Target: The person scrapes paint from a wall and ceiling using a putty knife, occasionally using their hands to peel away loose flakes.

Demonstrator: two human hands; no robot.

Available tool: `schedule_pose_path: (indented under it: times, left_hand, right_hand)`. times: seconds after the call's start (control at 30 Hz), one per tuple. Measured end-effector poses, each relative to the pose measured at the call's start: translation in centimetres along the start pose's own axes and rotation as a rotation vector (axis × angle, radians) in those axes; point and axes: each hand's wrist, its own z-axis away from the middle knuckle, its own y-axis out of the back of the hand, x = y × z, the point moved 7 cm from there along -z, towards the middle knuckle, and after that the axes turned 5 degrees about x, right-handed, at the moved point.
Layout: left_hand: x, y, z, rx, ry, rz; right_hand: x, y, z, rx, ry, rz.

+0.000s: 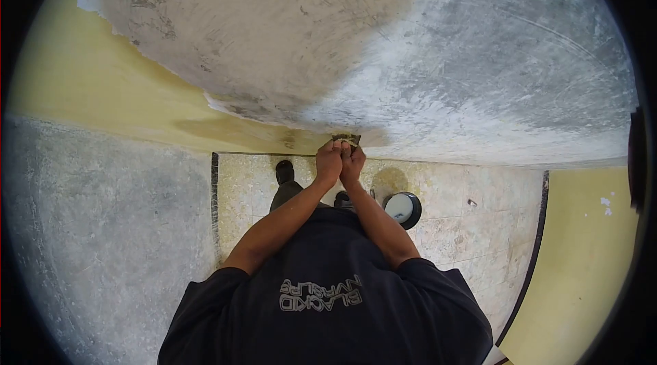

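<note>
Both hands are together at the foot of the wall in front of me, centre of the view. My left hand (330,161) and my right hand (353,161) are closed side by side, gripping a small dark piece (347,138) with yellowish smears on it. What the piece is cannot be made out. It lies against the lower part of the wall (438,71), where yellow paint borders a bare grey-brown surface. The fingertips are partly hidden by the hands themselves.
A black bucket (415,210) with whitish contents stands on the tiled floor (472,228), right of my feet. A dark shoe (285,172) shows at left. Grey wall (109,228) lies left, yellow wall (582,249) right. A small object (472,202) lies on the tiles.
</note>
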Motion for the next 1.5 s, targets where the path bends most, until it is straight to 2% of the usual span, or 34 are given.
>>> schedule_pose_path:
  times: [0.03,0.07,0.1,0.17,0.23,0.27,0.33,0.37,0.43,0.53,0.67,0.73,0.77,0.8,0.83,0.9,1.03,1.1,1.13,1.2,1.23,1.3,1.37,1.4,1.5]
  left_hand:
    - [-1.3,-0.6,-0.2,-0.04,-0.007,0.187]
    - [-0.2,-0.4,-0.1,-0.039,-0.001,0.188]
    - [1.9,0.2,0.2,-0.041,0.018,0.172]
    - [3.2,1.2,0.0,-0.025,0.007,0.155]
    - [3.5,1.0,0.3,0.004,-0.203,-0.13]
    - [3.5,1.2,1.1,0.001,-0.2,-0.13]
    - [3.4,1.3,0.7,-0.046,-0.076,-0.054]
    - [2.9,1.0,0.7,-0.044,-0.084,-0.057]
    - [-1.2,-0.1,1.1,-0.048,0.226,0.224]
    - [-1.7,0.1,1.0,-0.086,0.202,0.141]
    - [-0.2,1.5,0.9,-0.061,0.133,0.043]
    - [0.5,2.8,1.0,0.046,0.004,-0.117]
    - [0.5,3.0,1.0,0.046,0.007,-0.121]
    - [0.7,3.3,1.1,0.061,0.004,-0.132]
    - [1.0,3.6,0.9,0.078,-0.005,-0.141]
    - [1.2,4.2,0.6,0.068,-0.003,-0.169]
    - [2.6,4.8,0.9,0.063,0.047,-0.145]
    - [1.4,4.3,0.2,0.049,0.053,-0.164]
    - [0.7,4.1,0.1,0.039,0.059,-0.185]
    - [2.5,4.3,0.3,0.056,0.015,-0.231]
    - [3.6,4.6,0.6,0.077,-0.027,-0.275]
    - [3.5,4.8,0.5,0.06,0.001,-0.285]
    - [3.4,4.8,0.3,0.048,0.027,-0.285]
    - [3.4,4.7,0.2,0.046,-0.022,-0.289]
    - [2.8,4.3,-0.4,0.039,-0.057,-0.287]
  right_hand:
    - [-2.0,-0.2,-0.4,0.008,0.144,0.137]
    - [-3.6,-0.3,-0.7,0.016,0.288,0.276]
    - [-2.1,0.0,-1.0,-0.016,0.301,0.387]
    - [-3.7,-0.4,0.1,-0.023,0.28,0.3]
    - [-4.2,-1.0,-0.5,-0.044,0.271,0.234]
    - [-3.6,-0.6,0.1,-0.042,0.268,0.237]
    - [-2.4,-0.7,-0.1,-0.032,0.24,0.212]
    - [-1.9,-0.6,0.2,-0.03,0.202,0.148]
    - [1.0,0.0,0.2,-0.02,0.132,0.147]
    - [3.0,0.4,0.3,0.002,0.006,0.121]
    - [2.0,-1.1,1.8,-0.012,-0.112,-0.035]
    - [2.9,-1.8,1.7,-0.051,-0.113,-0.032]
    - [5.3,-1.6,1.4,-0.06,-0.041,0.088]
    - [5.0,-1.9,1.5,-0.07,0.03,0.21]
    - [5.0,-2.1,1.9,-0.07,0.028,0.209]
    - [0.3,-3.7,3.2,-0.032,-0.131,-0.164]
    - [0.1,-3.9,3.1,-0.067,-0.011,-0.013]
    - [1.9,-3.8,3.1,-0.058,-0.166,-0.172]
    - [2.4,-3.7,3.1,-0.052,-0.168,-0.172]
    - [3.6,-4.0,2.9,-0.043,-0.224,-0.356]
    - [3.8,-3.9,3.0,-0.037,-0.228,-0.357]
    - [3.1,-3.9,3.2,-0.064,-0.165,-0.108]
    - [4.9,-3.9,2.8,-0.008,-0.116,-0.12]
    - [4.9,-3.7,2.5,0.041,-0.066,-0.134]
    - [3.9,-3.3,2.1,0.03,-0.08,-0.143]
